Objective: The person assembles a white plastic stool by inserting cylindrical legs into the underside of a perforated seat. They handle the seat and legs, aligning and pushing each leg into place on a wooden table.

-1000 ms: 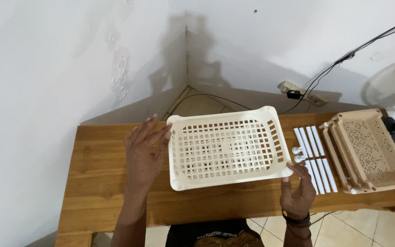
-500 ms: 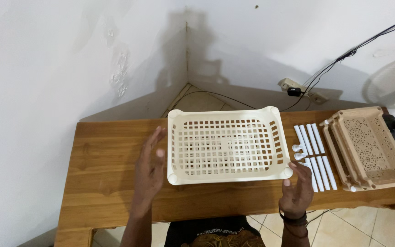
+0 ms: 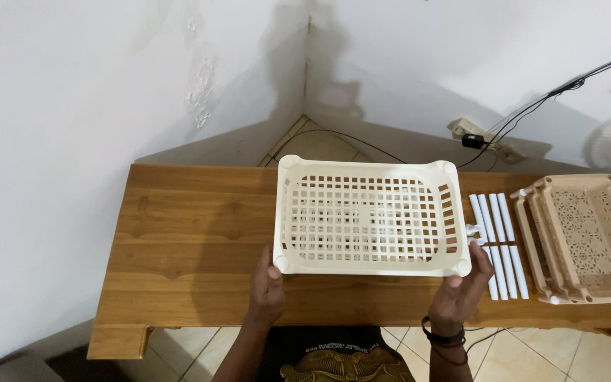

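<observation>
I look down and see both arms reaching up from the bottom of the view, one on each side of a cream plastic basket point(image 3: 369, 216). The left hand point(image 3: 266, 283) is at the near left corner of the basket. Its fingers are curled and its thumb presses on the round corner post. The right hand point(image 3: 461, 288) is at the near right corner. Its fingers are bent loosely and they wrap up around that corner from below. A dark band sits on the right wrist. So both hands hold the basket by its near edge, each partly closed on a corner.

The basket is a wide tray with a grid of square holes in its floor and walls. It sits over the middle of the wooden table point(image 3: 178, 233), with its open side facing up at me. I cannot tell if it rests on the table or is lifted a little.

Just to the right of the basket lie white plastic rods point(image 3: 498, 240) in two rows. Next to them stands a stack of tan baskets point(image 3: 585, 237) with a lacy pattern.
</observation>
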